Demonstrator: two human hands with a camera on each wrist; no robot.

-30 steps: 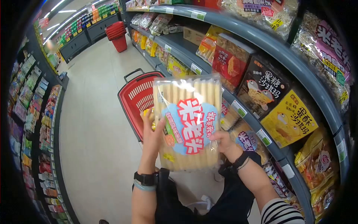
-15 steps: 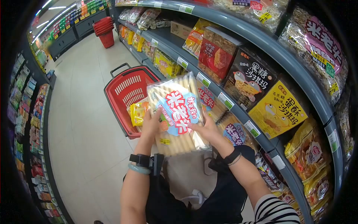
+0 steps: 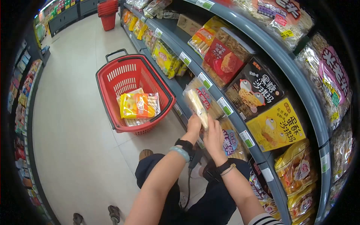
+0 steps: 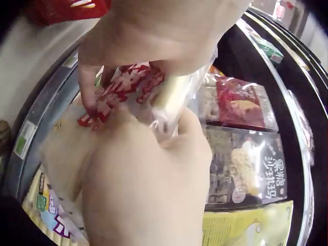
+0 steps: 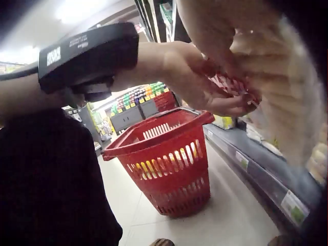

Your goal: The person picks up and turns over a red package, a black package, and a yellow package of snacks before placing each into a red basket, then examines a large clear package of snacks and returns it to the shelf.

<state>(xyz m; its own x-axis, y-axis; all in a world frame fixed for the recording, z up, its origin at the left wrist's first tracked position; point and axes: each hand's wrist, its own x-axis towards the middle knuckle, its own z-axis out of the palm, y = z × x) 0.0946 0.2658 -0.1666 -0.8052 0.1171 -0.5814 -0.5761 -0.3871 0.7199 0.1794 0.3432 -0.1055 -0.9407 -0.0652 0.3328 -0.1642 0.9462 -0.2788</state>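
Note:
Both hands grip a clear bag of pale rolls [image 3: 198,107], which in the head view is tilted nearly edge-on in front of the lower shelf. My left hand [image 3: 194,125] holds its near left side, with my right hand [image 3: 214,135] close beside it. In the right wrist view, the left hand [image 5: 197,77] has its fingers curled on the bag's red lettering, and the pale rolls [image 5: 287,87] hang at the right. The left wrist view shows both hands close up, covering much of the bag. Similar bags stand on the lower shelf [image 3: 204,80] behind it.
A red basket [image 3: 103,90] on the floor to the left holds a yellow packet [image 3: 138,106] over paler ones. Boxed snacks, including a yellow box [image 3: 277,125], line the shelf at right. Stacked red baskets [image 3: 108,17] stand farther back. Two shoes show at lower left.
The bag has moved from in front of my body to the shelf side and turned from face-up to nearly edge-on. Both hands have moved with it, uncovering the basket.

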